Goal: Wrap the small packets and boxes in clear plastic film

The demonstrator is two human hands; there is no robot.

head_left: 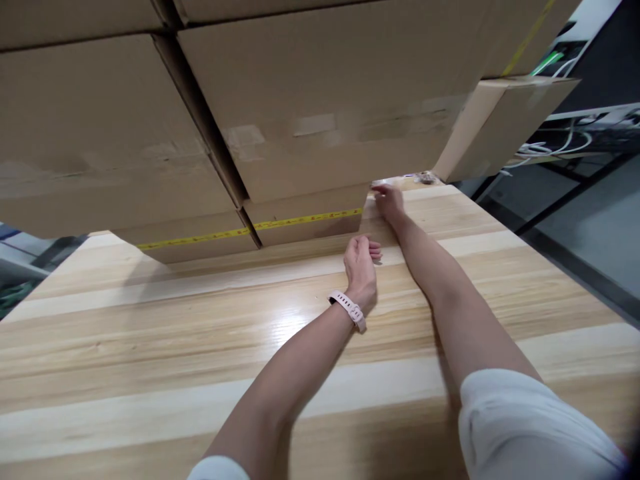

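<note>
My left hand [361,263], with a pale pink watch band [347,309] on its wrist, is low over the wooden tabletop [190,347]. Its fingers are curled in, and whatever they may hold is hidden. Farther back, my right hand [390,203] is beside the right end of a low cardboard box [310,230]. Its fingers point left and look drawn together; I cannot make out anything in them. Yellow tape with red marks [310,219] runs along that box and stops near my hands.
Large cardboard boxes [325,100] are stacked at the back, overhanging the lower ones. A smaller carton [500,127] leans at the right, near small clear-wrapped bits [426,177] on the table. White cables [550,147] lie on a shelf beyond the table's right edge.
</note>
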